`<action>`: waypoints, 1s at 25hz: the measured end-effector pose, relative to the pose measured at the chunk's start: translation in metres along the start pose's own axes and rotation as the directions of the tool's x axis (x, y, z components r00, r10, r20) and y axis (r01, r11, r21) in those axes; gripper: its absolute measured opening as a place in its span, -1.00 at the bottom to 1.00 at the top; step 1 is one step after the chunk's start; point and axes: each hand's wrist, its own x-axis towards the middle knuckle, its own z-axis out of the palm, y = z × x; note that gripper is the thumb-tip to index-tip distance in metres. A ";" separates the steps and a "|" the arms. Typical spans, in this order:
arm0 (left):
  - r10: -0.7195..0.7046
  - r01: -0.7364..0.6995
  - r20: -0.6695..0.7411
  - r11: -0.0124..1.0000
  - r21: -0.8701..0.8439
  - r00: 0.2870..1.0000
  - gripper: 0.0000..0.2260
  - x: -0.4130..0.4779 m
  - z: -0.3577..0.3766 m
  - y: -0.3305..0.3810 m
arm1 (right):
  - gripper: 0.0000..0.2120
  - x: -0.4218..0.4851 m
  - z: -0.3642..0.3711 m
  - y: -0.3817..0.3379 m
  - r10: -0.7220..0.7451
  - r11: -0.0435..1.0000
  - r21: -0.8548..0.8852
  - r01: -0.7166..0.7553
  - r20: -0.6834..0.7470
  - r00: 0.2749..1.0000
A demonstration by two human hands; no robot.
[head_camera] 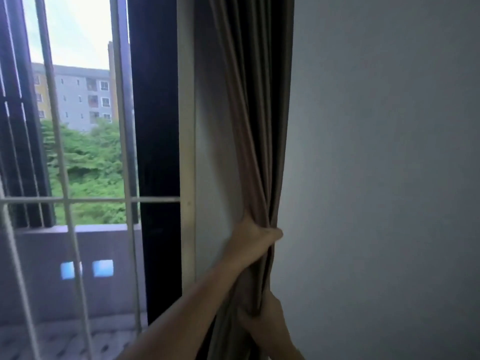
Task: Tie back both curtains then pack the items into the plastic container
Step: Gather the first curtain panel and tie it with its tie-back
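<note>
Both grips were closed on the gathered curtain (255,152): left hand (255,239) above, right hand (267,323) below, between window frame (186,152) and wall (384,165).

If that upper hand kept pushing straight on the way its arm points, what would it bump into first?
Probably the wall behind the curtain. The left hand, already clamped on the bunched fabric, points up and right toward it, though depth is unclear.

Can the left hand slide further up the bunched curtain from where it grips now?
Probably yes. The left hand is closed around the gathered curtain, which hangs free above it between the window frame and the bare wall. Nothing crosses the folds above; the right hand grips lower down.
</note>
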 end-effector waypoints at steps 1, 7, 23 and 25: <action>0.034 -0.034 -0.013 0.999 -0.013 0.999 -0.65 -0.007 0.004 0.000 | -0.27 -0.005 -0.081 -0.003 0.001 0.985 -0.171 -0.003 -0.010 1.000; 0.093 -0.092 0.002 0.991 -0.097 0.996 -0.68 -0.045 0.006 -0.003 | -0.47 -0.100 -0.088 0.008 -0.061 0.981 -0.191 0.037 -0.124 0.990; 0.240 -0.241 -0.104 0.970 0.001 0.965 -0.19 -0.087 -0.086 -0.045 | -0.11 -0.114 -0.080 -0.028 -0.333 0.941 0.090 0.325 0.087 0.939; 0.323 -0.318 -0.222 0.946 0.062 0.920 -0.19 -0.088 -0.104 -0.043 | -0.19 -0.110 -0.097 -0.053 -0.456 0.876 0.155 0.457 -0.043 0.889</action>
